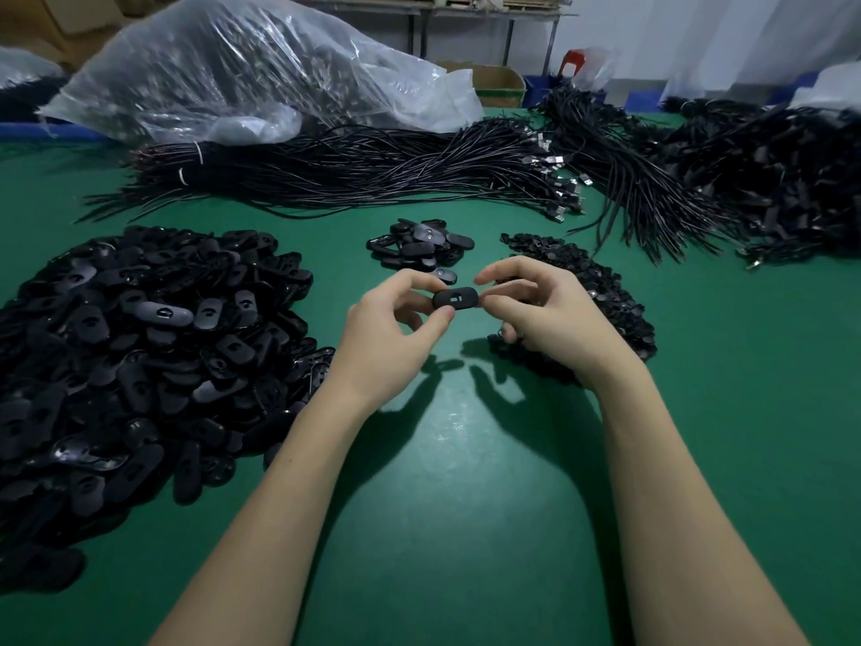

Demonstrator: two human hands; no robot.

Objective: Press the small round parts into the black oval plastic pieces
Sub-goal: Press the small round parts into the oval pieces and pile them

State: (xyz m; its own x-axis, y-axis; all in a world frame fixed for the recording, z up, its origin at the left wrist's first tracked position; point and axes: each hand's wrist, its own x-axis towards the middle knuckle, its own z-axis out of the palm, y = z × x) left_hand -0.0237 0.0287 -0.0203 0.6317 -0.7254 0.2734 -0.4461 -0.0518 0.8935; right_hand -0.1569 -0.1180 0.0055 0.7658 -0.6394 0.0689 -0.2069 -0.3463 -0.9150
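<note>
I hold one black oval plastic piece above the green table, its slotted face toward me. My left hand pinches its left end between thumb and fingers. My right hand pinches its right end with thumb and forefinger, the other fingers curled underneath. A big heap of oval pieces lies at the left. Behind and under my right hand spreads a pile of small round parts. A small pile of oval pieces sits just beyond my hands.
Bundles of black cables stretch across the table's far side, with more tangled cables at the right. A large clear plastic bag of black parts lies at the back left. The green table shows bare between my forearms.
</note>
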